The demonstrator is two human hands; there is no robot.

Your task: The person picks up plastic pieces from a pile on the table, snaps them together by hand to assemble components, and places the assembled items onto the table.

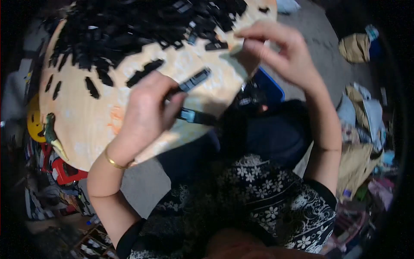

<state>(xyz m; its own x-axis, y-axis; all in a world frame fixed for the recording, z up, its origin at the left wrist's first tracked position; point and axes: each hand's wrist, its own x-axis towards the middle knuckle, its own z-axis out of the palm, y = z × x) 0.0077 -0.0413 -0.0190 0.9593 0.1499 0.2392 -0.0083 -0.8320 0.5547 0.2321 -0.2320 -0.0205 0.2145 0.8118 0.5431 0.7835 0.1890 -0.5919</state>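
Note:
My left hand (148, 105) is closed over the near part of the round table. Two slim black pieces with pale patches stick out from its fingers: an upper black piece (195, 80) pointing away to the right, and a lower black piece (194, 116) by the thumb. Their exact kind is unclear. My right hand (286, 54) is raised at the table's right edge, thumb and forefinger curved and slightly apart, with nothing plainly visible in them. Close to its fingertips lies a flat black piece (216, 45). A big heap of similar black pieces (142, 28) covers the table's far side.
The pale wooden tabletop (82, 129) carries a few loose black pieces (92, 87) and a dark-and-yellow tool (53, 134) at its left edge. A blue bin (272, 84) holding dark items stands below the right edge. Bags (360, 112) and cluttered goods line both sides.

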